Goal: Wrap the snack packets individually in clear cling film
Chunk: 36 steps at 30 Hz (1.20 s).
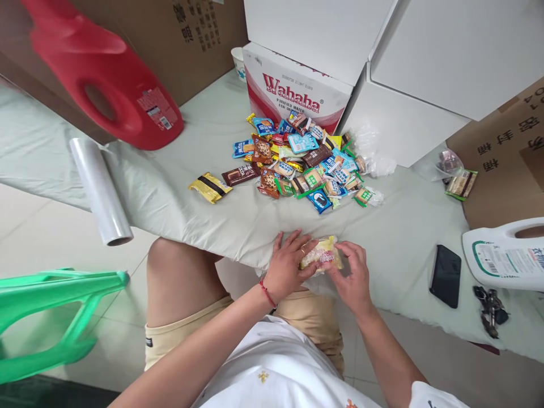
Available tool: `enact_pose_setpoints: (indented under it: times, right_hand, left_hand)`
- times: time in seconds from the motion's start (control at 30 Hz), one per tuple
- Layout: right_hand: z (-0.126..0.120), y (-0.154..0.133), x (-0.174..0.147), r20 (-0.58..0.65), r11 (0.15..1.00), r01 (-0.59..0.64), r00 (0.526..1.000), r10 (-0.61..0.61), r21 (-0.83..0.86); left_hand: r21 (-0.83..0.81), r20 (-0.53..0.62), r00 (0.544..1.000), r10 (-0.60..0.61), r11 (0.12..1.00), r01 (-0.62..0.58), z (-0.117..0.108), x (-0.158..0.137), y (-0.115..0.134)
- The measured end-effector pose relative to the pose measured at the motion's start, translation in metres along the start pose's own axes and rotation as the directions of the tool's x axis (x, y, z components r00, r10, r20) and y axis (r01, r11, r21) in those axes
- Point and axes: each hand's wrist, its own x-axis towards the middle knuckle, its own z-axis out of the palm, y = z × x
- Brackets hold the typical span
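Note:
A yellow snack packet (327, 253) in clear, crinkled plastic lies at the table's front edge, just in front of my body. My left hand (290, 265), with a red cord at the wrist, holds its left end, thumb on the near side and fingers over the top. At the right end, my right hand (353, 275) pinches the packet between thumb and curled fingers. Beyond both hands spreads a pile of small wrapped snacks (312, 156) in blue, brown, green and yellow. A yellow packet with a dark band (209, 187) lies at the pile's left.
Behind the pile stand a Wahaha carton (297, 93) and white boxes (454, 51). A red jug (144, 107) and a plastic film roll (102, 192) are left. To the right lie a phone (445, 276), keys (491, 310) and a white bottle (505, 255). A green stool (59, 317) stands lower left.

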Motion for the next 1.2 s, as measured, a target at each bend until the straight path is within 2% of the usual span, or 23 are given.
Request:
enact_pose_setpoints:
  times: [0.1,0.23,0.3,0.43,0.53,0.6,0.7,0.77,0.87,0.93,1.07,1.13,1.2]
  right_hand:
    - [0.001,0.0,-0.003,-0.031,0.989,0.044,0.998,-0.049,-0.144]
    - [0.006,0.0,-0.008,-0.126,0.997,0.027,0.991,-0.036,-0.067]
    - [0.012,-0.003,-0.01,-0.125,0.997,0.046,0.991,-0.053,-0.056]
    - [0.023,-0.014,-0.013,0.031,0.982,0.121,0.993,-0.118,-0.143]
    - [0.02,-0.02,-0.013,0.179,0.964,0.175,0.974,-0.139,-0.202]
    - [0.014,-0.024,-0.013,0.292,0.945,0.22,0.945,-0.145,-0.242]
    - [0.01,-0.03,-0.014,0.362,0.909,0.243,0.925,-0.113,-0.338]
    - [0.011,-0.033,-0.017,0.364,0.891,0.23,0.928,-0.08,-0.392]
    - [0.013,-0.034,-0.021,0.357,0.879,0.205,0.933,-0.042,-0.43]
    - [0.013,-0.035,-0.024,0.364,0.875,0.204,0.931,-0.034,-0.438]
    - [0.01,-0.036,-0.031,0.387,0.874,0.224,0.921,-0.046,-0.431]
    - [0.008,-0.036,-0.034,0.384,0.88,0.224,0.922,-0.052,-0.419]
    - [0.008,-0.036,-0.038,0.376,0.89,0.216,0.925,-0.055,-0.402]
  left_hand:
    - [0.006,-0.003,1.0,-0.013,1.0,0.013,0.0,-0.001,0.001]
    - [0.027,-0.009,1.0,-0.026,0.999,0.026,0.001,-0.001,0.005]
    - [0.038,-0.004,1.0,-0.029,0.999,0.03,0.0,0.0,0.007]
    - [0.022,0.022,0.999,-0.035,0.999,0.035,-0.003,0.001,0.007]
    - [-0.104,0.047,0.999,-0.008,0.994,0.013,-0.006,0.001,0.0]
    - [-0.24,-0.003,1.0,0.011,0.971,-0.011,-0.01,0.001,-0.003]
    - [-0.331,-0.147,0.986,-0.077,0.943,0.024,-0.017,0.005,0.004]
    - [-0.242,-0.122,0.983,-0.139,0.964,0.107,-0.021,0.014,0.015]
    - [-0.019,0.066,0.985,-0.16,0.987,0.162,-0.026,0.034,0.031]
    - [0.092,0.156,0.982,-0.108,0.991,0.095,-0.026,0.048,0.036]
    - [0.257,0.231,0.969,0.089,0.955,-0.149,-0.023,0.066,0.035]
    - [0.279,0.24,0.966,0.094,0.947,-0.161,-0.021,0.07,0.034]
    - [0.266,0.255,0.966,0.052,0.956,-0.121,-0.021,0.072,0.035]
